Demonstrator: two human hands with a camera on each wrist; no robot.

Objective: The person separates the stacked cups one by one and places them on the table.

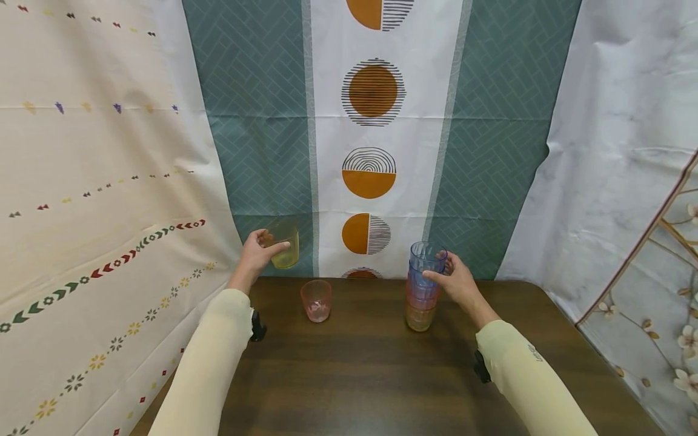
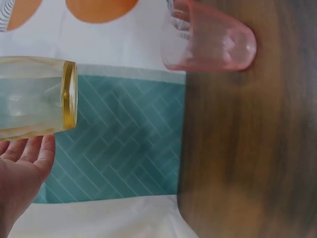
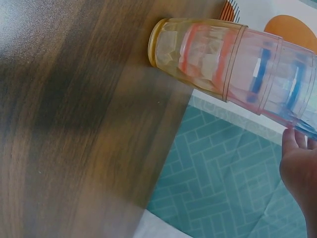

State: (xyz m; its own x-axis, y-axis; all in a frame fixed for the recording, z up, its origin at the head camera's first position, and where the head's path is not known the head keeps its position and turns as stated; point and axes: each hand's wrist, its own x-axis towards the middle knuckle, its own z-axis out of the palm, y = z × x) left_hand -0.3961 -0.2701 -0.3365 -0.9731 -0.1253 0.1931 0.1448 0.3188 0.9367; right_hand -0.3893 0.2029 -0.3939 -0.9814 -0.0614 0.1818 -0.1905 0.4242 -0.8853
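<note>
My left hand (image 1: 258,253) grips a clear yellow tumbler (image 1: 290,251) by its side, held in the air above the table's far left. In the left wrist view the yellow tumbler (image 2: 34,99) shows its thick base, with fingertips against its side. Below it and slightly right, a pink tumbler (image 1: 316,301) stands upright on the table. My right hand (image 1: 458,280) holds the upper part of a stack of nested tumblers (image 1: 421,298) at the right. The stack has yellow at the bottom, pink above and blue on top. Its yellow lowest tumbler (image 3: 171,47) appears in the right wrist view.
The dark wooden table (image 1: 349,369) reaches back to a green and white patterned cloth (image 1: 262,163) hanging behind it. A cream embroidered cloth (image 1: 103,200) hangs on the left. A white floral cloth (image 1: 616,181) hangs on the right.
</note>
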